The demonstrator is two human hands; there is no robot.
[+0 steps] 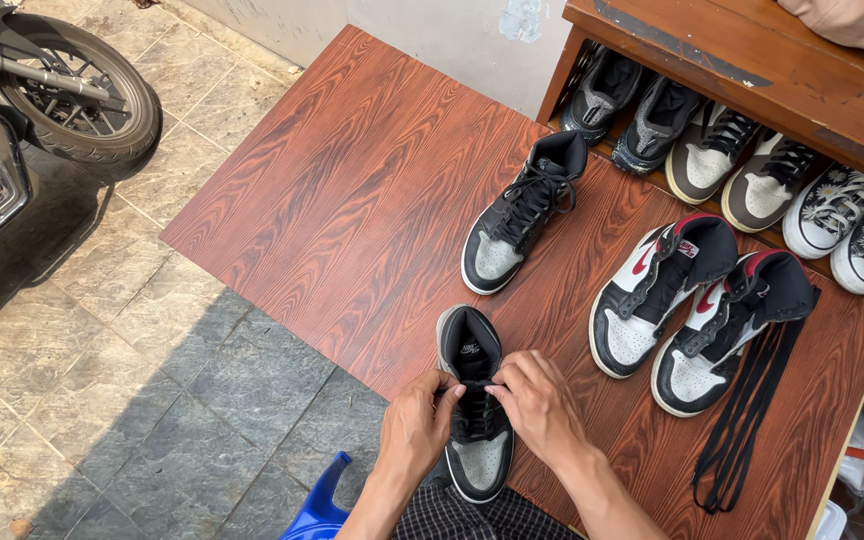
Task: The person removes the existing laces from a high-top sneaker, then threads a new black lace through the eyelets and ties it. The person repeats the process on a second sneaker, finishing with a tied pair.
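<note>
- Two hands meet over one black-and-grey high-top sneaker (474, 405) at the near edge of the wooden table (352, 200); its toe points toward the person and its open collar points away.
- The left hand (417, 425) has its fingers curled in, pinching the black lace at the top of the sneaker's tongue from the left side.
- The right hand (537, 405) is likewise closed, thumb and fingertips nipping the lace from the right; the two hands nearly touch above the eyelets.
- The sneaker looks light and fairly stiff in the sole and toe cap but soft and floppy at the collar. I judge the heel or the midfoot sides the firm places to take hold; the lace is thin and limp, so it needs a fingertip pinch.
- Beyond that sneaker, further in on the table, lies its matching sneaker (522, 215), laced, toe toward the person.
- Right of the held sneaker stands a pair of white, black and red high-tops (697, 300), side by side.
- Loose black laces (747, 400) trail from that pair toward the table's near right corner.
- Past the far right of the table, a wooden shoe rack (742, 70) holds more shoes in a row.
- Left of the table, well apart, a motorcycle wheel (77, 90) rests on the tiled floor (132, 380).
- A blue plastic stool (320, 500) shows just below the left forearm.
</note>
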